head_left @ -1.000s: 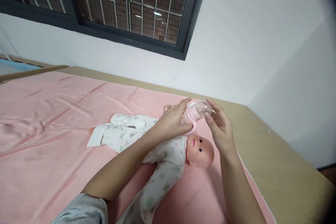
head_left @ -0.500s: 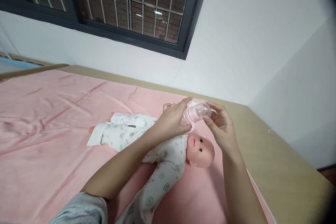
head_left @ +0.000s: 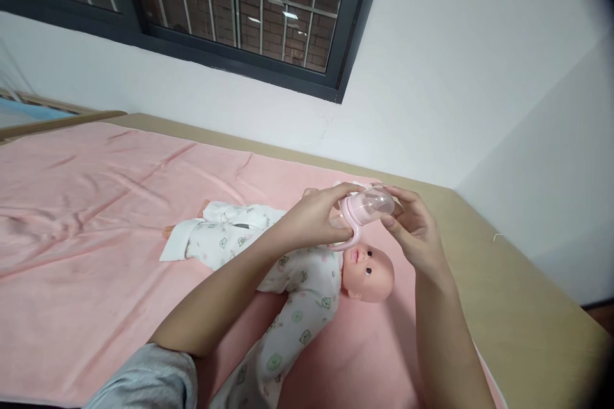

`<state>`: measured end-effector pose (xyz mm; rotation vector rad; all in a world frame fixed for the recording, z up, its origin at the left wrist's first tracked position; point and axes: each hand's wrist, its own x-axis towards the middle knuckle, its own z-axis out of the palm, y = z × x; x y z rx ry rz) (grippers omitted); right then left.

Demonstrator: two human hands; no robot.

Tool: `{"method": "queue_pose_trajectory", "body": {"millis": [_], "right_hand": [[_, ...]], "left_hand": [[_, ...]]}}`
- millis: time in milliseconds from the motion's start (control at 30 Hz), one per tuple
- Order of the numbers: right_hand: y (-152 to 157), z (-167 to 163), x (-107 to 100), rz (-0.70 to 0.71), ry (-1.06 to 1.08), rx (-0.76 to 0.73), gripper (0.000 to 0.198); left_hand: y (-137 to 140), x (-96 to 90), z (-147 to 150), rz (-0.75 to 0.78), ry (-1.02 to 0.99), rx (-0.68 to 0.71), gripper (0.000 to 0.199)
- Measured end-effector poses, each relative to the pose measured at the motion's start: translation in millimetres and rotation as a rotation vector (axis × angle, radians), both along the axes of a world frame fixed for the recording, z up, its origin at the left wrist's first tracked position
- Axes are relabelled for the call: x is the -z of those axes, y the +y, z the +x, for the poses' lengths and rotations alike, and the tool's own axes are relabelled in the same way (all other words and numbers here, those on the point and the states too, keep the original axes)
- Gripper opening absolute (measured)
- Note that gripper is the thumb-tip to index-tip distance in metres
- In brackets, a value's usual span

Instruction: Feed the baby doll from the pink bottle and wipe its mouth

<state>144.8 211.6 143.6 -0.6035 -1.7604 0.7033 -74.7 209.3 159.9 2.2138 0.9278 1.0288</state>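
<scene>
My left hand (head_left: 319, 217) is wrapped round the body of a pink baby bottle (head_left: 352, 212) with ring-like handles, held tilted above the doll's chest. Over the bottle's top sits a clear domed cap (head_left: 377, 203). The thumb and fingers of my right hand (head_left: 415, 227) close about the rounded end of that cap. Below the hands a baby doll (head_left: 369, 273) lies face up, its bald head to the right. It wears a white printed outfit (head_left: 307, 281); my left forearm hides part of its body.
A pink sheet (head_left: 96, 223) with creases covers the wooden surface (head_left: 518, 294), whose bare edge shows at the right and back. A white wall (head_left: 422, 77) and a dark-framed barred window (head_left: 288, 70) stand behind. A wooden rail (head_left: 71, 120) runs at the far left.
Both hands have shifted slightly right with the bottle. The right hand has drawn a little toward the cap's end; the cap still sits on the bottle. The doll lies as before.
</scene>
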Motion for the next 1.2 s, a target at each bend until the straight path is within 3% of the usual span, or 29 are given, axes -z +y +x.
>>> {"method": "queue_pose_trajectory", "body": {"millis": [133, 300, 467, 567, 733, 933, 1200], "right_hand": [[3, 0, 2, 0.031, -0.042, -0.015, 0.045], [2, -5, 6, 0.001, -0.142, -0.047, 0.07], [1, -16, 14, 0.115, -0.237, -0.005, 0.106], [0, -23, 17, 0.151, -0.264, 0.065, 0.116], [-1, -30, 18, 0.222, -0.205, 0.226, 0.12], [0, -30, 19, 0.238, -0.163, 0.27, 0.101], [-5, -31, 17, 0.217, -0.134, 0.298, 0.102]], "left_hand": [[3, 0.0, 0, -0.037, -0.094, 0.053, 0.062], [7, 0.2, 2, -0.068, -0.256, 0.1, 0.059], [12, 3.9, 4, -0.184, -0.34, 0.115, 0.061], [13, 7.0, 6, -0.214, -0.354, 0.109, 0.061], [11, 8.5, 11, -0.222, -0.322, 0.098, 0.057], [10, 7.4, 13, -0.227, -0.323, 0.069, 0.057], [9, 7.6, 10, -0.265, -0.325, 0.09, 0.052]]}}
